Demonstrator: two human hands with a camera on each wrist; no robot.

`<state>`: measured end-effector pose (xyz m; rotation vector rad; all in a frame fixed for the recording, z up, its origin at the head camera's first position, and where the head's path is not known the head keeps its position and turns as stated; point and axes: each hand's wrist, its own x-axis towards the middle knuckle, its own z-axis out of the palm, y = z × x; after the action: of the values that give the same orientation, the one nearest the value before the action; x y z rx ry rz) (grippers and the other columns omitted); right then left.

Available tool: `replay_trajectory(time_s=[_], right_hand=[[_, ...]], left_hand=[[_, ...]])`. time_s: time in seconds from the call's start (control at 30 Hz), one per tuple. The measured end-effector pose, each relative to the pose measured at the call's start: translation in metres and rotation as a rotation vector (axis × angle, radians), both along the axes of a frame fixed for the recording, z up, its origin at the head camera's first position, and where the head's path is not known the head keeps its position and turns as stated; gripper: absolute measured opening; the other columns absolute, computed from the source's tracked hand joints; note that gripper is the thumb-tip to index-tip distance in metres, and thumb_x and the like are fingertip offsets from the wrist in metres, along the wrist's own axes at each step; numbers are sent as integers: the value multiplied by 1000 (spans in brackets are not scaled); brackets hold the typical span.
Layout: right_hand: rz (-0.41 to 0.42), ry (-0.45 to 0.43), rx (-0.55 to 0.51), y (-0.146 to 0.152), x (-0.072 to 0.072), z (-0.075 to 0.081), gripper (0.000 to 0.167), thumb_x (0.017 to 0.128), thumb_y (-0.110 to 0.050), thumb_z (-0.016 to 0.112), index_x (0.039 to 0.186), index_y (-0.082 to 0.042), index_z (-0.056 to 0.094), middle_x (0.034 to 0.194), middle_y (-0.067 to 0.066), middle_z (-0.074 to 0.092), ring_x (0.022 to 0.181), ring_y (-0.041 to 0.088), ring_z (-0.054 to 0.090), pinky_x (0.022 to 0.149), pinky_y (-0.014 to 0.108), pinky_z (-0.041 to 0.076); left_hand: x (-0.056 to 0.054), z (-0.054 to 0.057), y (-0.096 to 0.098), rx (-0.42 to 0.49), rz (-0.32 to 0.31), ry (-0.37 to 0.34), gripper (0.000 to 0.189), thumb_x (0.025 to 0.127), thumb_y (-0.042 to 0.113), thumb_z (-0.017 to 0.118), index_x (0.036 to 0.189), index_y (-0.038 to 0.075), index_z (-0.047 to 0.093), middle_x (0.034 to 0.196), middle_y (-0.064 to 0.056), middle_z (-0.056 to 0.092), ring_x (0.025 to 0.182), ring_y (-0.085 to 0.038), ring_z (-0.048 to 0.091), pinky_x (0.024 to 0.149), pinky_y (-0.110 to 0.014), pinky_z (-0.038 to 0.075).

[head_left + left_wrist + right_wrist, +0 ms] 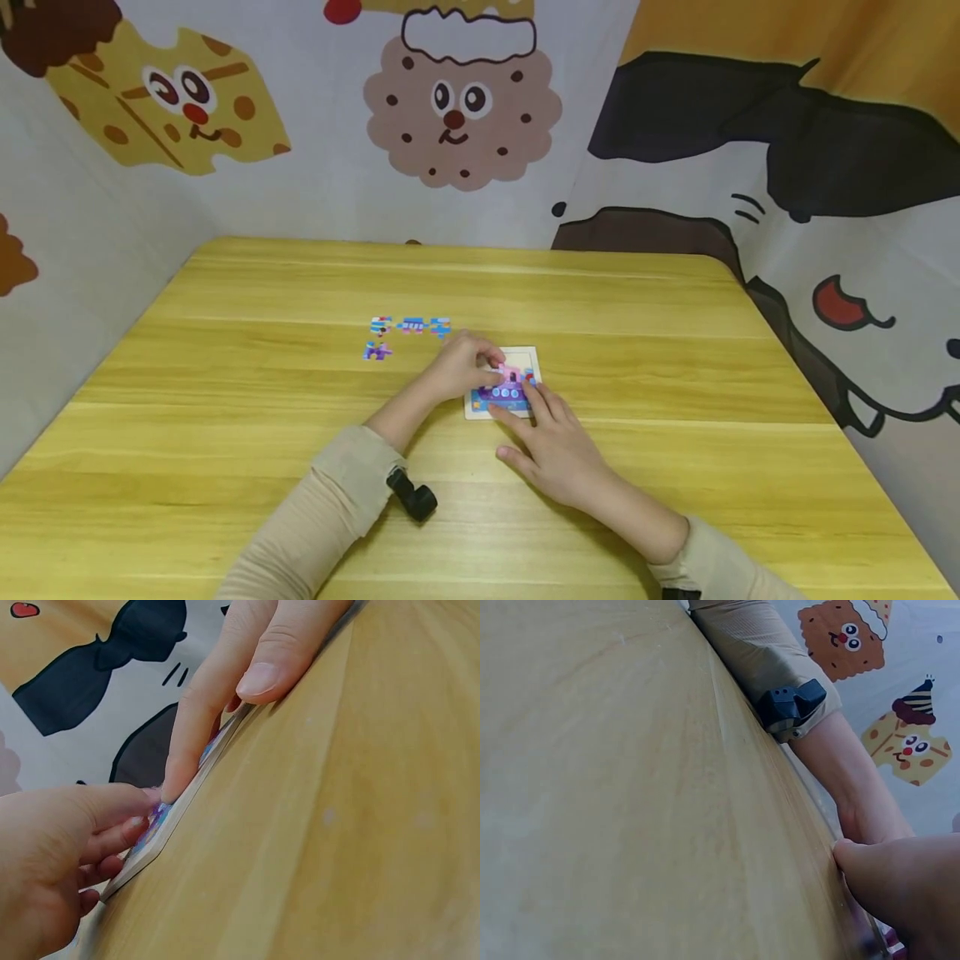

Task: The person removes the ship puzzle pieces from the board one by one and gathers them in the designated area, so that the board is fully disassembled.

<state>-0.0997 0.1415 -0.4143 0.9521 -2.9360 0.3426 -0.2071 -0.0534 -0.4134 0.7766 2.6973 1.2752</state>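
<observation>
A small puzzle board (529, 353) with a pale rim lies on the table, its picture a purple and pink boat on blue. My left hand (459, 367) is at the board's left side, pinching a pink puzzle piece (507, 372) between thumb and index finger just over the picture. Those fingers hide much of the piece. From the lower right, my right hand (561, 457) rests its extended fingertips on the board, with the thumb apart on the near side. In the left wrist view, the left hand (60, 847) and the right hand (240, 667) meet over the board's edge.
Several loose puzzle pieces (412, 324) lie on the wooden table (645, 333), beyond the left hand and left of the board. A cartoon-printed cloth (300, 200) hangs behind the table. Each sleeve cuff carries a black wrist device (412, 497).
</observation>
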Motion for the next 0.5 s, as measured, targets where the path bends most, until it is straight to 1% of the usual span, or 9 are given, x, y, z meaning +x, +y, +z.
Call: replay_trajectory(time_s=[0.07,0.13,0.17,0.33,0.4,0.5], right_hand=[[1,6,0,0,0,1,54,97,-51,46,146,-30,41,152,25,21,137,45,20,108,57,19],[2,11,0,0,0,1,54,97,-51,47,146,-29,41,152,26,22,136,45,22,108,57,20],[3,12,1,0,0,2,54,97,-51,47,146,-29,41,151,26,22,136,46,22,108,57,20],[7,13,10,0,-1,1,55,97,-52,45,147,-30,40,152,25,22,136,45,22,108,57,20],[9,17,13,0,-1,1,55,97,-52,45,147,-30,40,152,24,22,136,44,22,108,56,20],[12,20,14,1,-1,1,54,97,-52,45,147,-30,40,152,24,23,136,44,22,108,56,20]], left_hand=[[0,0,0,40,-10,-26,20,78,10,80,95,5,71,79,3,63,75,-13,55,70,-25,47],[0,0,0,85,-17,-54,20,77,7,79,95,3,70,79,1,63,72,-13,58,66,-25,50],[0,0,0,99,-11,-71,20,78,6,79,95,3,70,79,1,63,72,-14,58,66,-25,50],[1,-1,-1,181,22,-163,20,79,6,78,97,5,70,82,-1,64,78,-17,59,71,-28,50],[1,-1,-1,200,30,-187,20,79,6,78,97,6,70,84,0,64,81,-17,59,74,-29,50],[1,-1,-2,224,23,-195,20,79,5,77,98,5,70,85,-1,64,82,-17,59,76,-29,50]])
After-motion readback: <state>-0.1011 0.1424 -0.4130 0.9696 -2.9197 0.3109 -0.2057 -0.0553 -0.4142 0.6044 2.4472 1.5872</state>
